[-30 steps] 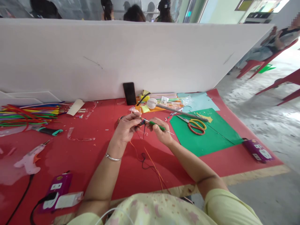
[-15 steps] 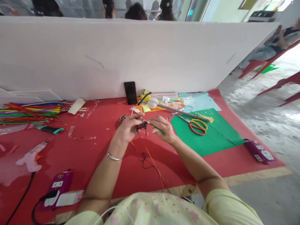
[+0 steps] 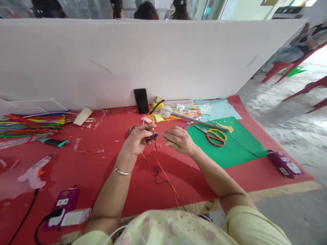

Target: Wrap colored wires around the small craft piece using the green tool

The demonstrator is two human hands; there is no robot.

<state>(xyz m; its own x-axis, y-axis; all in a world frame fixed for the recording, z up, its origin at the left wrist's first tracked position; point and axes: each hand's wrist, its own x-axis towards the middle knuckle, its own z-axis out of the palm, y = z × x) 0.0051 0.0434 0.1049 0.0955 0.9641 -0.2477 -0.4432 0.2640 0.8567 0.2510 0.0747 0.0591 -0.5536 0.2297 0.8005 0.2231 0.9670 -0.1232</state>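
Observation:
My left hand is closed, thumb and fingertips pinching a small dark blue and black knotted cord piece. My right hand is closed around a slim crochet hook with a green handle and thin metal ends. The hook's left end points at the cord piece; whether it touches is too small to tell. Orange cords and a looped black cord trail down over the red table toward my lap. A coil of multicoloured cord is partly hidden behind my left hand.
Scissors lie on a green sheet at right. A grey stick with a white ball and a phone are at the back. Pipe cleaners, a glue gun and a purple power strip are at left.
My right hand has shifted slightly right with the crochet hook, widening the gap between my hands. My left hand stays pinched on the cord piece.

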